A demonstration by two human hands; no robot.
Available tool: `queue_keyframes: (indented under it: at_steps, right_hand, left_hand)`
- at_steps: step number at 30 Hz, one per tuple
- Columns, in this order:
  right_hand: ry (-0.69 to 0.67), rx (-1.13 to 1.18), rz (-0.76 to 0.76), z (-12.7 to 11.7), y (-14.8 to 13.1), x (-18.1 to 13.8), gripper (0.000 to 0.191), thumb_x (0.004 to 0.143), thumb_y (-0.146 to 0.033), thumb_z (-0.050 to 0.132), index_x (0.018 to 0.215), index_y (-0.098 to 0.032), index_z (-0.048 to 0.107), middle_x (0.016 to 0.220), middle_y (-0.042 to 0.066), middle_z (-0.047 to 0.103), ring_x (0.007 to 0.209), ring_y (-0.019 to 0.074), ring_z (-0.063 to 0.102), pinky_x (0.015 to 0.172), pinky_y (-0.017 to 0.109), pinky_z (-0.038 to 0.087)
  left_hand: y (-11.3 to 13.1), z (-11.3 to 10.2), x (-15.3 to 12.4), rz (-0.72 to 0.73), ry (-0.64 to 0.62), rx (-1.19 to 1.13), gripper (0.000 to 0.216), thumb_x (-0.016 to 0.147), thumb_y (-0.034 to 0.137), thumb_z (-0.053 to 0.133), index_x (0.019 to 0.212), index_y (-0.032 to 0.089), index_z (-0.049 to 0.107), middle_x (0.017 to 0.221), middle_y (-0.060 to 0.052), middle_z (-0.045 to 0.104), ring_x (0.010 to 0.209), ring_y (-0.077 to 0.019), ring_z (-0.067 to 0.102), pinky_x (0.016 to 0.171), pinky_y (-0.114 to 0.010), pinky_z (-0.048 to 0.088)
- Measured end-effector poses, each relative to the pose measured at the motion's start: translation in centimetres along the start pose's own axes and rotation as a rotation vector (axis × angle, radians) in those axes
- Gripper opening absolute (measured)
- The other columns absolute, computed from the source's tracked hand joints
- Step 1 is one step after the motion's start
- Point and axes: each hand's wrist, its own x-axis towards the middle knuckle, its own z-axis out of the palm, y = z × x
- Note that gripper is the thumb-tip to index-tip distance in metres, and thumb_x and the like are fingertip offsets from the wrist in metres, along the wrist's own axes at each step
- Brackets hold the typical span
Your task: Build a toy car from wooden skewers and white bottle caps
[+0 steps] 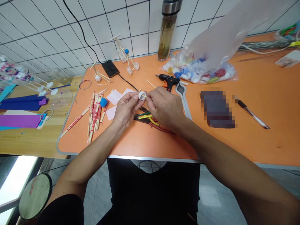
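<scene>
Between the fingertips of my left hand (126, 107) is a white bottle cap (142, 95), its hollow side turned to the right. My right hand (165, 106) pinches a thin wooden stick (144, 96) whose end sits at the cap; how far it goes in I cannot tell. Below the hands lie pliers (140, 117) with yellow and green on the handles, partly hidden by my right hand. Left of my left hand are several chopsticks in red-printed wrappers (95, 117) and a blue cap (103, 102). Pink paper squares (114, 97) lie just behind them.
A black glue gun (168, 80) and a bag of bottle caps (201, 70) lie behind my right hand. A tea bottle (167, 31) stands by the wall, near a stick-and-cap model (125, 56). To the right are a blurred phone (217, 109) and a pen (253, 114).
</scene>
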Motion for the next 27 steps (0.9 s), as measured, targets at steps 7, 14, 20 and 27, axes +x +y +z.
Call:
queue_keyframes:
  at_steps: [7, 14, 20, 27]
  right_hand:
    - [-0.014, 0.132, 0.089, 0.4, -0.3, 0.1, 0.026, 0.115, -0.026, 0.050, 0.102, -0.020, 0.071, 0.104, 0.012, 0.078, 0.091, 0.0255, 0.069, 0.070, 0.037, 0.035]
    - [-0.011, 0.510, 0.108, 0.3, 2.3, 1.1, 0.012, 0.103, -0.022, 0.063, 0.097, -0.021, 0.074, 0.094, 0.006, 0.077, 0.083, 0.0218, 0.066, 0.076, 0.035, 0.045]
    - [-0.063, 0.690, 0.102, -0.1, 3.2, 1.5, 0.011, 0.098, -0.028, 0.071, 0.095, -0.022, 0.079, 0.092, 0.005, 0.076, 0.081, 0.0214, 0.062, 0.074, 0.035, 0.045]
    - [-0.123, 0.718, 0.102, -0.3, 3.5, 1.6, 0.015, 0.097, -0.033, 0.071, 0.094, -0.022, 0.081, 0.092, 0.006, 0.076, 0.083, 0.0222, 0.061, 0.076, 0.036, 0.045]
  left_hand:
    - [-1.5, 0.2, -0.5, 0.167, 0.018, 0.071, 0.014, 0.091, 0.029, 0.097, 0.097, 0.023, 0.086, 0.108, -0.001, 0.089, 0.097, -0.0104, 0.083, 0.100, -0.023, 0.067]
    - [-0.3, 0.0, 0.0, 0.005, 0.007, 0.000, 0.015, 0.096, 0.029, 0.091, 0.104, 0.022, 0.080, 0.109, -0.001, 0.087, 0.094, -0.0126, 0.085, 0.099, -0.027, 0.068]
    - [0.8, -0.8, 0.4, -0.229, -0.182, -0.067, 0.015, 0.103, 0.025, 0.080, 0.117, 0.020, 0.079, 0.100, -0.005, 0.086, 0.087, -0.0179, 0.087, 0.086, -0.028, 0.070]
    - [0.7, -1.1, 0.7, -0.349, -0.259, -0.138, 0.010, 0.103, 0.019, 0.079, 0.112, 0.016, 0.082, 0.096, -0.008, 0.087, 0.079, -0.0167, 0.085, 0.088, -0.029, 0.070]
